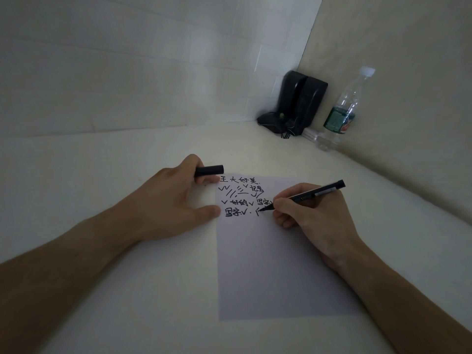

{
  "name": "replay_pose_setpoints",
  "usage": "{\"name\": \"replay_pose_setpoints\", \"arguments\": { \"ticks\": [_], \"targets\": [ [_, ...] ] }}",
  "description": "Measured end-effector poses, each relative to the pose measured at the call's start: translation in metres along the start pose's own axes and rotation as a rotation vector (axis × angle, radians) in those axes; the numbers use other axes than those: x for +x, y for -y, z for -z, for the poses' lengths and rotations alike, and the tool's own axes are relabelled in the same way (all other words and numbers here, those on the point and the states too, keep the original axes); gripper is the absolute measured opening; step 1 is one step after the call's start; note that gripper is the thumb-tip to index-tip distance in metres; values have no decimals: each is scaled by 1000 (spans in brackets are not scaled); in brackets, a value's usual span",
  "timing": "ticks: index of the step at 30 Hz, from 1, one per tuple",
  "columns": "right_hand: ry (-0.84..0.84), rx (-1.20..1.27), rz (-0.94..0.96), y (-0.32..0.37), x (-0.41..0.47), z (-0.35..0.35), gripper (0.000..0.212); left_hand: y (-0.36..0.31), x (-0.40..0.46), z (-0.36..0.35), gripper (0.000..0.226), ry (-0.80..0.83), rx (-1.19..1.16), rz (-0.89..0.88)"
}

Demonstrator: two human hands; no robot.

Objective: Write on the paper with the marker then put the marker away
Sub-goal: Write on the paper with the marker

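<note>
A white sheet of paper (275, 264) lies on the pale table, with several rows of black handwriting and ticks across its top. My right hand (311, 215) grips a black marker (316, 192) in a writing hold, its tip touching the paper at the end of the lowest written row. My left hand (173, 200) rests on the paper's left edge, thumb pressing the sheet, and its fingers hold the black marker cap (210, 170) above the paper's top left corner.
In the far right corner stand two black speakers (301, 100) with a tangle of cable at their base. A clear plastic water bottle (342, 111) with a green label stands against the right wall. Walls close the table at the back and right.
</note>
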State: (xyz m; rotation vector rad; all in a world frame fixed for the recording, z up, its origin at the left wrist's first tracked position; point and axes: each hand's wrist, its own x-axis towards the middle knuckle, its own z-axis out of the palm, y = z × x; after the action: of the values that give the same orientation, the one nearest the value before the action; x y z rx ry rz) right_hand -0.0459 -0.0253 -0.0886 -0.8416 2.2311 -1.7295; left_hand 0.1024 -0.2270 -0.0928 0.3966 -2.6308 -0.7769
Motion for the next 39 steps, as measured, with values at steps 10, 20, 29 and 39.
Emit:
{"name": "replay_pose_setpoints", "arguments": {
  "ticks": [10,20,29,39],
  "targets": [
    [33,-8,28,1,-1,0,10,0,1,-1,45,7,7,14],
    [26,-9,24,0,-1,1,9,1,2,-1,44,15,2,5],
    [-64,-9,-4,-2,1,2,6,0,1,0,43,13,9,9],
    [-35,-35,-7,-2,0,1,7,2,2,-1,42,14,3,19]
  ]
}}
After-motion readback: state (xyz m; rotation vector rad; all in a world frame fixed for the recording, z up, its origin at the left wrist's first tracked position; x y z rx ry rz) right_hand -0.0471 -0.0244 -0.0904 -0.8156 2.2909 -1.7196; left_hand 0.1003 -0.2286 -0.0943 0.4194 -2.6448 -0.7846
